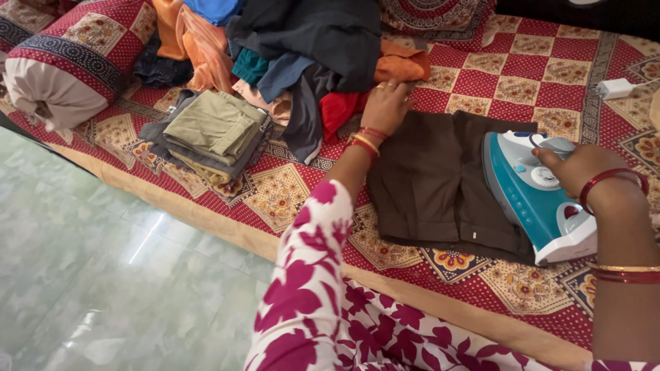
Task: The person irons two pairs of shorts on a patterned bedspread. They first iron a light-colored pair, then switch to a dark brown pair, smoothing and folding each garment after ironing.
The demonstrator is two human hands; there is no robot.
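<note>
A: We're looking down on the bed (pixel 550 69), red patterned cover right across it, and at its far side that big heap of unpressed clothes (pixel 302 48): dark, orange, blue, all jumbled. Plenty left, we'd judge.

B: And the done side is small. We count one folded stack (pixel 216 134), olive on top of grey, sitting neatly left of the heap. So early days, we'd say.

A: Now the piece in hand: the brown trousers (pixel 440 182), spread flat near the bed's front edge, between our two arms.

B: They look folded double, smooth across the middle, waistband towards us, a small pale tag near the lower hem.

A: Our right hand (pixel 584 168) wraps the handle of the teal and white iron (pixel 533 196), grip closed around it, soleplate down on the trousers' right part.

B: Left hand (pixel 385 106) lies flat and spread on the top edge of the cloth, pinning it, clutching nothing. Smallest bit: a white plug (pixel 614 88) lying far right on the cover.
</note>
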